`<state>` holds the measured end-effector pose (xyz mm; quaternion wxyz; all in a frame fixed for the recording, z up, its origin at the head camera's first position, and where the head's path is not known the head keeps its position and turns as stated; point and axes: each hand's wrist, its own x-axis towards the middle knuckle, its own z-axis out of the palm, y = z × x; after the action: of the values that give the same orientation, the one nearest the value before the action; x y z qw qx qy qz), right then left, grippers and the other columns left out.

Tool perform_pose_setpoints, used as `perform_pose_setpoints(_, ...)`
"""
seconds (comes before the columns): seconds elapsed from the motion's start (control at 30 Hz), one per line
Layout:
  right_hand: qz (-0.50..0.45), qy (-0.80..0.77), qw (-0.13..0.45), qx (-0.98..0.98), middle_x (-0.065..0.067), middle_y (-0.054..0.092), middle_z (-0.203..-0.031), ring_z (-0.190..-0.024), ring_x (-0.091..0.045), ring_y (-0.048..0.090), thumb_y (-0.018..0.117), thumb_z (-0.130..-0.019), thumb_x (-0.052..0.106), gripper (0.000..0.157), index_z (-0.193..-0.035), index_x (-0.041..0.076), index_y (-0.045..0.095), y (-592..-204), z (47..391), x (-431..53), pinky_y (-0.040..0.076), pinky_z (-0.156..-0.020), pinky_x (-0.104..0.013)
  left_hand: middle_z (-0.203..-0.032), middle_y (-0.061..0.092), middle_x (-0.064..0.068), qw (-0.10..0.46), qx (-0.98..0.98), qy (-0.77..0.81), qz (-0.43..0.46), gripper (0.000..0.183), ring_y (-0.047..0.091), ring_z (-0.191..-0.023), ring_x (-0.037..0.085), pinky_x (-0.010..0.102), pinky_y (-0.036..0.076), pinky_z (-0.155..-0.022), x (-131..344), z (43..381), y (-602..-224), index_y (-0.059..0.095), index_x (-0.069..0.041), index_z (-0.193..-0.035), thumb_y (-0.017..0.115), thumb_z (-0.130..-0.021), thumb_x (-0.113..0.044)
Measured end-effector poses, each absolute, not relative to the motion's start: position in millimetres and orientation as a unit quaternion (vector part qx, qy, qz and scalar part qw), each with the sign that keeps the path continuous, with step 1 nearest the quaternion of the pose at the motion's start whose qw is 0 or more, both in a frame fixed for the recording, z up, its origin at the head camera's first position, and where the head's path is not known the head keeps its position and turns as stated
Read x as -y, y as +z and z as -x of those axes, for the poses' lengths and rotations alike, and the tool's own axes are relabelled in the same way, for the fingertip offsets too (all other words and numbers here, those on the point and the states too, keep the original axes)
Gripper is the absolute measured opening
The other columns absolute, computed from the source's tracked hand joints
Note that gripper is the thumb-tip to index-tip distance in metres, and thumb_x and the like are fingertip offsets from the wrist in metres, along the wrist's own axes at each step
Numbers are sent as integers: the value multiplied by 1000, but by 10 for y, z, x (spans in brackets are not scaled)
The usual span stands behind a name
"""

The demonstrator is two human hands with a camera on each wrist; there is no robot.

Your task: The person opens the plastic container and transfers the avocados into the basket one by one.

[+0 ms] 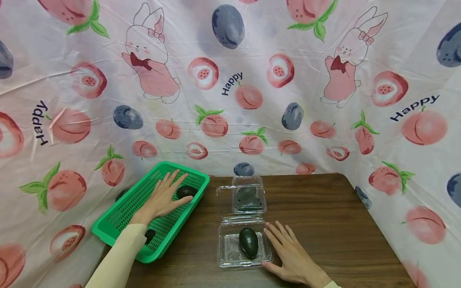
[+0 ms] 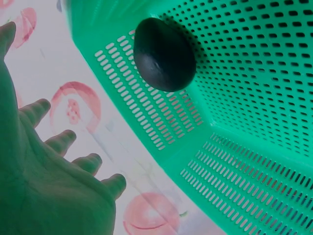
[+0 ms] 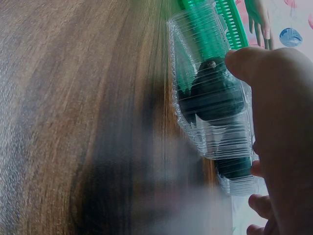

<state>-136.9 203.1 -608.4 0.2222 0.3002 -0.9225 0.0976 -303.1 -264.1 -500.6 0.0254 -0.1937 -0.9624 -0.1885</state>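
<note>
My left hand (image 1: 162,200) hovers over the green basket (image 1: 105,228), its fingers spread and holding nothing. Beside the thumb, a dark avocado (image 1: 187,192) lies at the basket's far end; the left wrist view shows this avocado (image 2: 165,55) against the perforated wall. Part of another dark item (image 1: 149,236) shows beneath my left sleeve. On the table, an open clear plastic clamshell box (image 1: 227,262) has one avocado (image 1: 248,243) in its base. My right hand (image 1: 289,256) rests at the box's right side, fingers straight, thumb by its near corner.
Behind the open lid stands another clear box (image 1: 248,182) with dark contents, seen through plastic. The brown wooden table (image 1: 309,208) extends to the right. A fruit-and-rabbit patterned sheet (image 1: 259,120) encloses the back and sides. The basket overhangs the table's left edge.
</note>
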Motion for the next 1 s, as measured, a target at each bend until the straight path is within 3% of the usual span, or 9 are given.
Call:
perform_pose_setpoints(0.37,-303,95,225,921,-16,62,-167,-152,-46,61,78,-97,71,95,-160,3,61,-6081,1376,-2025,-18,-141,-25,-190,17,18,48,959,-170,222,92,11,-175,57,83,10,-136,2523,2835,-4992,32,-27,-180,70,-106,-65)
perform_pose_setpoints(1.0,-300,95,229,921,-15,62,-167,-152,-46,62,79,-95,70,95,-160,4,61,-6094,1366,-2021,-18,-141,-25,-190,22,14,87,942,-138,292,93,22,-174,53,81,21,-136,2118,2484,-4971,35,-26,-179,75,-104,-62)
